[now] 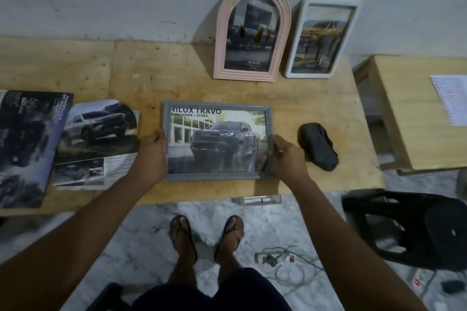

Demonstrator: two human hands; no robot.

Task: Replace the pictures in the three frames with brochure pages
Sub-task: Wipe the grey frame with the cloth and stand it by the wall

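Both hands are clamping the grey frame by its short sides: left hand wrapping the left edge, thumb over the front; right hand doing the same on the right edge. Grip is closing firmly on the frame, which is lying flat or nearly flat near the front of the tabletop, face up, showing a dark pickup brochure page.

Progress, judging by what is showing: pink arched frame and white frame are leaning against the wall, each already carrying a vehicle page. The grey frame looks filled too, so only standing it up seems left.

Loose brochure pages are lying just left. Both arms are reaching forward, nearly straight, forearms converging on the frame.
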